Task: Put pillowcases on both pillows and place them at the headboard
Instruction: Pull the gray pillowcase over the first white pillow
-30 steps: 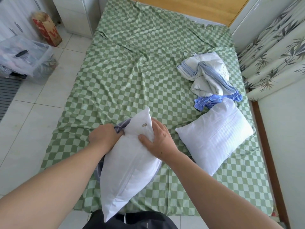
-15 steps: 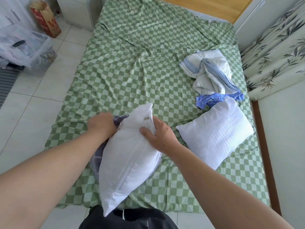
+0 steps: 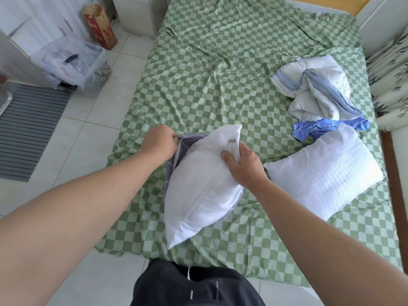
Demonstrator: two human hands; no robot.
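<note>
soft white stuffed pillow (image 3: 203, 184) going into a grey checked cotton pillowcase (image 3: 180, 149)

light, squashy: right hand (image 3: 242, 166) pinches its top corner, left hand (image 3: 160, 143) clamps the slack case's rim; hold hems.

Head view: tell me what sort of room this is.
Most likely a bedroom: a bed under a green checked sheet, two bare white pillows on it, and a wooden headboard at the far end.
</note>
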